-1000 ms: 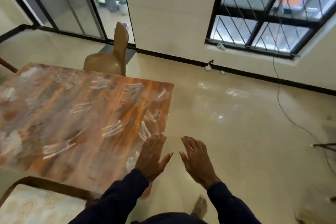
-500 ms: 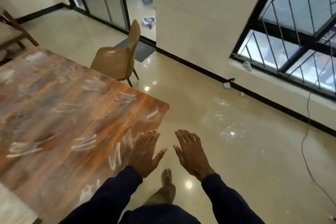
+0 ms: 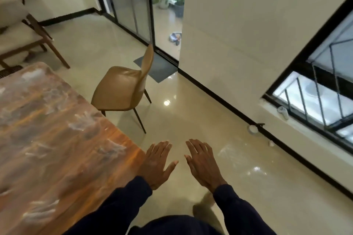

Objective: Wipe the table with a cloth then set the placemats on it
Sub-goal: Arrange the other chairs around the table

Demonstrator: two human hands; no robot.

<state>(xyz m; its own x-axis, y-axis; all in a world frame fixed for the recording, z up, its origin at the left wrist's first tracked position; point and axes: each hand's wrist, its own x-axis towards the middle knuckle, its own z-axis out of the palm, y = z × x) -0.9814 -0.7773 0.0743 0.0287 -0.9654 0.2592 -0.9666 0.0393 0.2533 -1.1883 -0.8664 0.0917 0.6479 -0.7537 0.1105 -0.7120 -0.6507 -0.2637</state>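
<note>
Orange-brown streaked wooden counter (image 3: 57, 149), whitish smears across top. Tan leather chair (image 3: 122, 89), thin dark legs. Glossy cream floor tiles (image 3: 191, 120), black skirting. Dark grey doormat (image 3: 158, 66). Navy sleeves (image 3: 122, 208).

i read no text, label, brand, number or sign anywhere in my head view.
</note>
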